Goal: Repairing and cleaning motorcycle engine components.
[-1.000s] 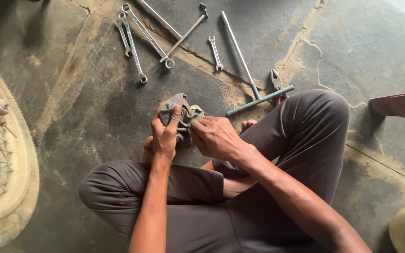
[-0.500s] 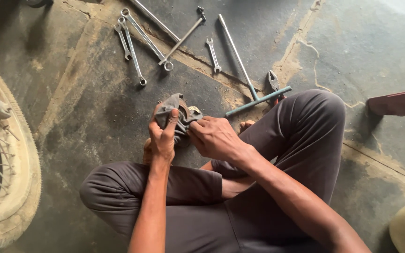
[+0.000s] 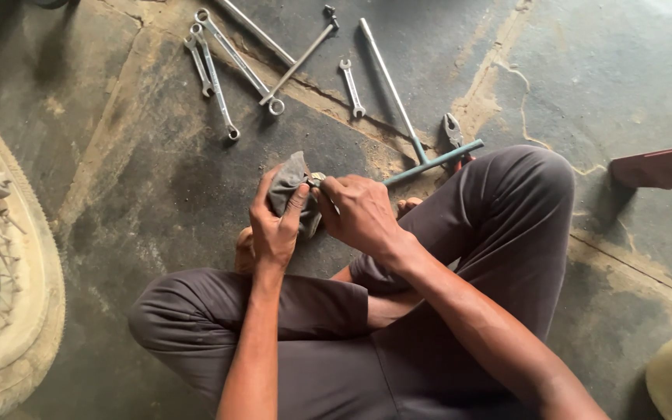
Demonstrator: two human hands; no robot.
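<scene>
I sit cross-legged on a concrete floor. My left hand (image 3: 274,225) grips a grey rag (image 3: 288,185) wrapped around a small metal part (image 3: 316,180). My right hand (image 3: 359,211) pinches the same rag and part from the right side, fingers closed on it. Both hands are held together above my shins. Most of the part is hidden by the rag and fingers.
Several spanners (image 3: 215,66) and a socket wrench (image 3: 297,62) lie on the floor ahead. A T-handle wrench (image 3: 418,152) and pliers (image 3: 453,128) lie by my right knee. A dusty spoked wheel (image 3: 5,295) stands at the left. A red bar (image 3: 663,167) is at the right.
The rag now covers more of the metal part, and both hands have shifted slightly around it. The tools on the floor have not moved.
</scene>
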